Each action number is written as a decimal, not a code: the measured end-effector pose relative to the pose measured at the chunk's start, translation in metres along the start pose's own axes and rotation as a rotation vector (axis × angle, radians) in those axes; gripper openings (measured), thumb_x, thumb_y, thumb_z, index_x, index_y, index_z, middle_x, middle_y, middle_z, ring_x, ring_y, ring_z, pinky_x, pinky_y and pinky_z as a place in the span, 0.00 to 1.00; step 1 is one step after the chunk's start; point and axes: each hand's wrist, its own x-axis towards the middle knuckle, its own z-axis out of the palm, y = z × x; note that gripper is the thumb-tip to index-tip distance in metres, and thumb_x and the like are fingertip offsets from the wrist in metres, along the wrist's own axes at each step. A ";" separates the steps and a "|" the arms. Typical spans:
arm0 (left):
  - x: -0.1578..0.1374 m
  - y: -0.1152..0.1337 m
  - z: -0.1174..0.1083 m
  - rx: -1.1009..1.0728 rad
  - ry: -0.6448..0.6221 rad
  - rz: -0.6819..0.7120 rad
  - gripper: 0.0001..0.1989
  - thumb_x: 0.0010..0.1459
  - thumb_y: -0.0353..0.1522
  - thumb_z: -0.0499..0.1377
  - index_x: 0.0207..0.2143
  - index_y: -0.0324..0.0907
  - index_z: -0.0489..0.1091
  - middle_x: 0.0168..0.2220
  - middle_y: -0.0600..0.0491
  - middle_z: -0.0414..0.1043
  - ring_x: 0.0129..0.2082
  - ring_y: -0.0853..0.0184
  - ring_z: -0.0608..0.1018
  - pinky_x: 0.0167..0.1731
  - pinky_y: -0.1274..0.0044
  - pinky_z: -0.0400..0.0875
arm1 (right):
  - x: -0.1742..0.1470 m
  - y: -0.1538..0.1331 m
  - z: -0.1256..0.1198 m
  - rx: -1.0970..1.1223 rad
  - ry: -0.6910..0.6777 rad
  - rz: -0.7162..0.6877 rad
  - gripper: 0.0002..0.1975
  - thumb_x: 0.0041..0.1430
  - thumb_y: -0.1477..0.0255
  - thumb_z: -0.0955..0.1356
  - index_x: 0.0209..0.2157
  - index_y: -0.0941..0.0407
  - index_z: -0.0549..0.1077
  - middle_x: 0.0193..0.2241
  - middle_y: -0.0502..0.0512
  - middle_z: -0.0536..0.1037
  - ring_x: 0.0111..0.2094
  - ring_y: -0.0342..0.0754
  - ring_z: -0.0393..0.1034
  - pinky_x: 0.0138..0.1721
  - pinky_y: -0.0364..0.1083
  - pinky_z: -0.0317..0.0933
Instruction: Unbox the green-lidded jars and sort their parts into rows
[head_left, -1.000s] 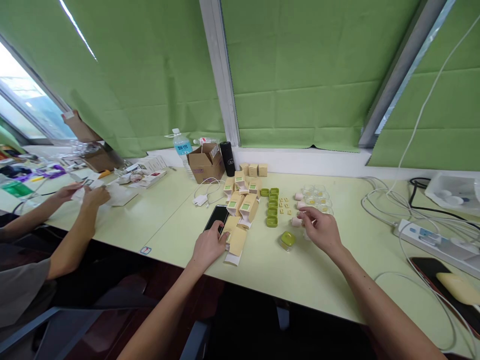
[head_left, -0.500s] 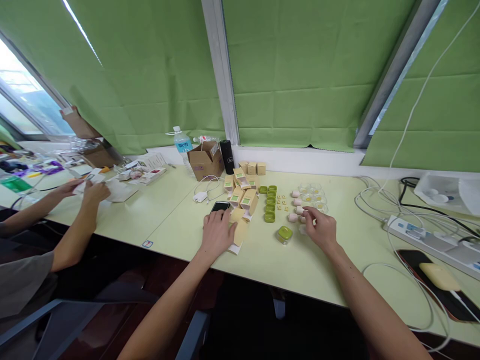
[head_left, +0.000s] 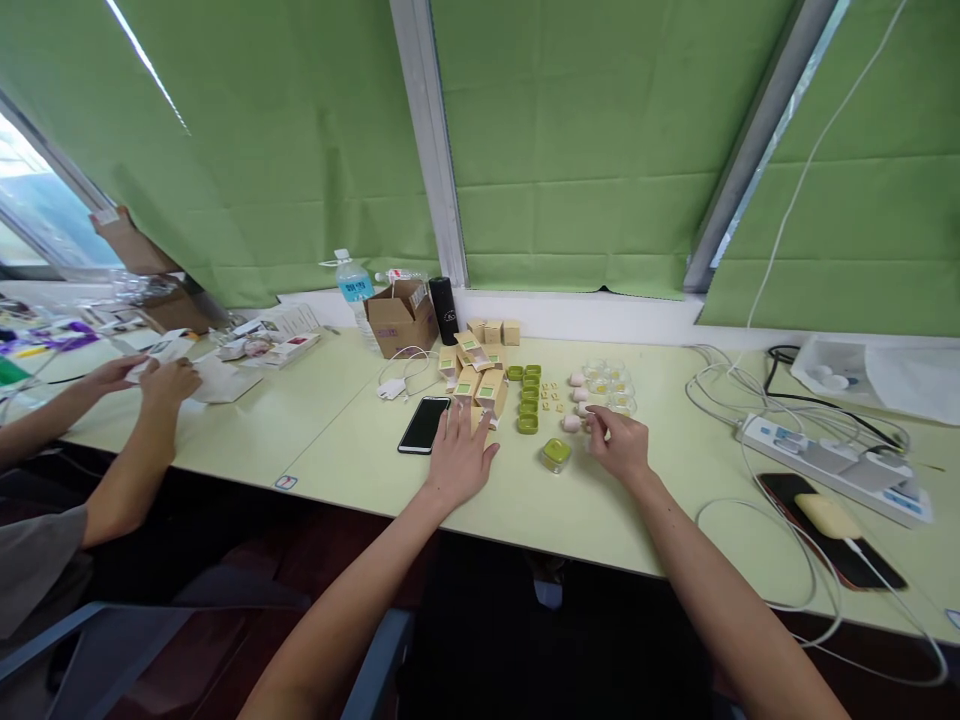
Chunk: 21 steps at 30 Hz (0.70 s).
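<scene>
One green-lidded container [head_left: 556, 453] is seen closed, near, between both hands, with green pieces [head_left: 528, 408] and pink pieces [head_left: 571, 424] left loose farther off, the left hand [head_left: 461, 455] being spread flat over cartons [head_left: 490, 388], while whether anything is held in the right hand's [head_left: 624, 443] bunched fingers cannot be told.

A pale counter [head_left: 540, 510] spans the view. At 12 o'clock from the view centre, a green blind [head_left: 600, 130] hangs above a white ledge [head_left: 652, 315]. At 10 o'clock, an open brown carton [head_left: 401, 328] stands near the rear edge. A clear bottle [head_left: 351, 285] with a blue label is located at the carton's 10 o'clock side; a black flask [head_left: 444, 312] stands upright at its 3 o'clock side. A white charger [head_left: 391, 388] lies at its 6 o'clock side. Between 3 and 4 o'clock, a white power strip [head_left: 825, 465] lies obliquely. A dark phone [head_left: 838, 562] lies at the strip's 6 o'clock side, bearing a rounded cream case [head_left: 827, 516].
</scene>
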 end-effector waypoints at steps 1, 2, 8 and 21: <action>0.000 0.006 -0.004 -0.039 0.017 0.026 0.28 0.68 0.38 0.51 0.67 0.38 0.61 0.70 0.36 0.56 0.72 0.44 0.53 0.69 0.53 0.46 | 0.000 0.000 0.000 0.000 -0.003 0.001 0.15 0.64 0.66 0.62 0.39 0.54 0.80 0.24 0.55 0.82 0.25 0.49 0.74 0.29 0.45 0.59; 0.000 0.013 -0.006 -0.092 0.018 0.060 0.27 0.68 0.37 0.51 0.66 0.38 0.62 0.68 0.37 0.60 0.71 0.46 0.56 0.68 0.54 0.49 | 0.001 -0.001 -0.001 0.000 -0.007 0.002 0.15 0.64 0.67 0.62 0.39 0.55 0.80 0.25 0.55 0.82 0.26 0.49 0.74 0.29 0.45 0.59; 0.010 0.062 0.008 -0.471 -0.152 0.114 0.31 0.61 0.40 0.61 0.64 0.42 0.61 0.52 0.43 0.74 0.59 0.49 0.68 0.58 0.59 0.63 | 0.001 -0.018 -0.009 0.059 -0.151 -0.058 0.11 0.64 0.68 0.64 0.36 0.53 0.78 0.28 0.56 0.81 0.30 0.50 0.72 0.33 0.47 0.60; 0.030 0.070 0.045 -0.840 -0.234 -0.020 0.28 0.49 0.32 0.69 0.53 0.42 0.70 0.50 0.45 0.72 0.54 0.54 0.73 0.55 0.65 0.69 | -0.011 -0.043 0.000 0.115 -0.329 -0.155 0.07 0.60 0.78 0.65 0.30 0.53 0.70 0.34 0.56 0.80 0.38 0.53 0.70 0.39 0.50 0.62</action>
